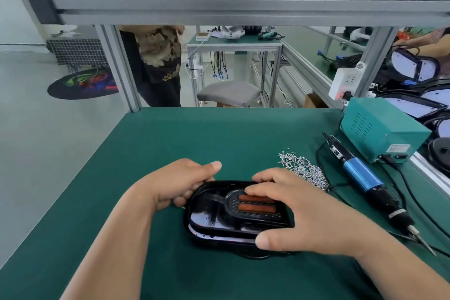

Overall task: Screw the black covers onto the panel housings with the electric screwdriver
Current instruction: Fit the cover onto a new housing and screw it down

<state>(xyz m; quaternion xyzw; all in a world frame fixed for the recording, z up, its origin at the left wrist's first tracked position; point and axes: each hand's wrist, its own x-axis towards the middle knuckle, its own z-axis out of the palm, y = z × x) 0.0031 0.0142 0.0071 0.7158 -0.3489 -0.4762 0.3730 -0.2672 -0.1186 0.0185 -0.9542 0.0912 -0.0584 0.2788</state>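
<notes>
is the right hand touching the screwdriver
Apart. The head view shows the right hand gripping the black housing, with green mat between it and the screwdriver.

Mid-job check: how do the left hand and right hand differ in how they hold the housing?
The left hand grips the panel housing at its left end, fingers curled round the rim; the right hand spans its right part from above. The left thumb points along the far rim; the right thumb presses the near rim. Both hold the housing; neither holds the electric screwdriver, lying on the mat at right.
</notes>
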